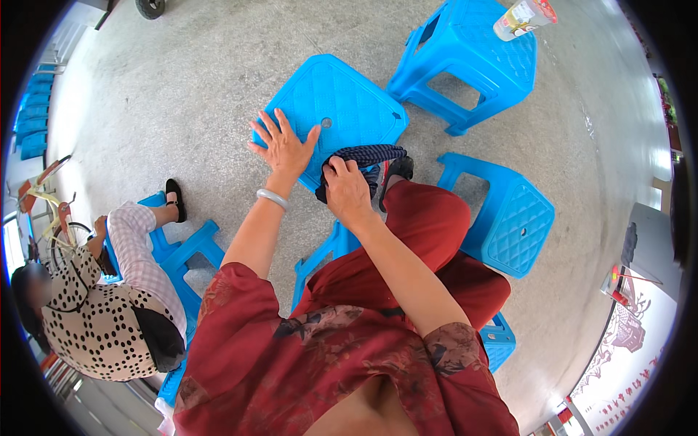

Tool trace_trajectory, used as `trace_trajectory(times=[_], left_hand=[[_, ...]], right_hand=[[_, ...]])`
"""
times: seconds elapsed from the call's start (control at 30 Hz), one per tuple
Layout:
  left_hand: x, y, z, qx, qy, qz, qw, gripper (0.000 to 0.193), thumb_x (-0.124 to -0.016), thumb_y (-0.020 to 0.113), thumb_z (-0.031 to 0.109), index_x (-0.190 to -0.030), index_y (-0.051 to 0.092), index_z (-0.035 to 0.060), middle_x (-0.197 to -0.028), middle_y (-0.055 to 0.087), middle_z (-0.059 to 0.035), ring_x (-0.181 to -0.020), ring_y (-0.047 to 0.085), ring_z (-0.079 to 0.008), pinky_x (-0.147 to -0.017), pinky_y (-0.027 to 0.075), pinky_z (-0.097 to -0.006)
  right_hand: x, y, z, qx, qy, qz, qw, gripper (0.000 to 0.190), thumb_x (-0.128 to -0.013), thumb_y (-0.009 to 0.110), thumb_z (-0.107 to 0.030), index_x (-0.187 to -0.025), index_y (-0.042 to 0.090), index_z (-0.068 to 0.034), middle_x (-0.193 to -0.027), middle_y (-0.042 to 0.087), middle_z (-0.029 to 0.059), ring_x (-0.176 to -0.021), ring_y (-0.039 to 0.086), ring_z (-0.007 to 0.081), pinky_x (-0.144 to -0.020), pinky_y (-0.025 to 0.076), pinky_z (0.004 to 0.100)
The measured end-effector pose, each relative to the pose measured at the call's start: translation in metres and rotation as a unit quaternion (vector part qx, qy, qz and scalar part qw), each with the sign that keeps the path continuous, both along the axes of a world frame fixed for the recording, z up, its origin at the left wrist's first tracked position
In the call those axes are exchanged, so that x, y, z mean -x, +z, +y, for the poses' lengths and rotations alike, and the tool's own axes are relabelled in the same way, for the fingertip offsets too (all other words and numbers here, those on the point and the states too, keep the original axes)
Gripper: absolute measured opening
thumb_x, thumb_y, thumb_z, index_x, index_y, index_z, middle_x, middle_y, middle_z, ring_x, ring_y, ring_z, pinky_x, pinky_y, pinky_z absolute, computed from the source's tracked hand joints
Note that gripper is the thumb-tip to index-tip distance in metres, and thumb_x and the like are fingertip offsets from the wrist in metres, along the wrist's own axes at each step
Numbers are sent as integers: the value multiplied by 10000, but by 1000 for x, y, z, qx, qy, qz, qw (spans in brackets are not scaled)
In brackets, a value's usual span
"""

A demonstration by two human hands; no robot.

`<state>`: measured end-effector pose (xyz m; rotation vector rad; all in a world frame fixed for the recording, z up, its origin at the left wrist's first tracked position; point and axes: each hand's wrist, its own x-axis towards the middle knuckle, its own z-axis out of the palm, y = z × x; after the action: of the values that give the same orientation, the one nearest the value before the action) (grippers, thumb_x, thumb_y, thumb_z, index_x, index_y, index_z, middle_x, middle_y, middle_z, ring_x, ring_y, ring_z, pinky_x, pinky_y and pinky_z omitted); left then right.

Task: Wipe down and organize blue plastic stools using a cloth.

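A blue plastic stool [349, 98] with a quilted seat and a small centre hole stands before me. My left hand [286, 150], with a pale bangle [272, 198] on its wrist, rests palm down on the seat's left side, fingers spread and holding nothing. My right hand [347, 191] grips a dark, finely patterned cloth [371, 155] at the seat's near edge. The cloth is bunched under my fingers, and one end stretches rightward past the stool. Part of it is hidden by my hand.
A taller blue stool [469, 60] bears a plastic cup [524, 20]. Another blue stool [521, 231] is right of my knee. To the left, a person [109, 321] sits among blue stools, with a bicycle [54, 212] beyond. My shoe [397, 173] is close beside the cloth.
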<state>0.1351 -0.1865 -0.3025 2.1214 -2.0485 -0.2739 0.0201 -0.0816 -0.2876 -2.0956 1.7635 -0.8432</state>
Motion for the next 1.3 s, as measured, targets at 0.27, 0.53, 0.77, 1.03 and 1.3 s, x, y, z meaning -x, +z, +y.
trace_trajectory(times=[0.27, 0.53, 0.77, 1.03, 1.3], left_hand=[[11, -13, 0, 79, 11, -21, 997, 990, -823, 432, 663, -1382, 199, -120, -1446, 109, -350, -1372, 20, -462, -1026, 14, -673], [18, -13, -1, 66, 19, -27, 997, 988, -823, 394, 680, -1397, 193, -98, -1465, 76, -322, -1381, -13, -438, -1045, -19, -647], [15, -10, -1, 59, 30, -38, 997, 994, -819, 393, 687, -1402, 186, -90, -1472, 73, -308, -1386, -26, -422, -1054, -20, -637], [21, -2, 6, 50, 32, -33, 998, 967, -826, 429, 652, -1406, 185, -83, -1470, 100, -306, -1387, 17, -420, -1059, -1, -628], [22, -3, 1, 62, 27, -34, 997, 956, -829, 431, 646, -1397, 206, -90, -1469, 105, -308, -1385, 26, -422, -1055, 9, -636]], right_hand=[[-2, 3, 12, 10, 43, 102, 994, 86, -715, 560, -42, -781, 613, -27, -849, 498, 55, -822, 502, 223, -648, 436, 339], [26, 1, 24, -120, -31, -9, 992, 73, -682, 589, -63, -727, 642, -40, -838, 581, 118, -823, 579, 306, -707, 477, 406], [66, 8, 32, -186, -129, -218, 949, 137, -722, 600, -89, -832, 680, -84, -900, 616, 152, -858, 599, 339, -756, 476, 419], [-7, -8, 16, 38, -7, -60, 997, 143, -703, 591, -41, -843, 597, -10, -926, 550, 142, -894, 536, 311, -774, 459, 389], [4, -3, 4, -30, 11, 53, 998, 147, -704, 550, -3, -848, 577, 7, -926, 515, 148, -878, 511, 320, -777, 443, 393]])
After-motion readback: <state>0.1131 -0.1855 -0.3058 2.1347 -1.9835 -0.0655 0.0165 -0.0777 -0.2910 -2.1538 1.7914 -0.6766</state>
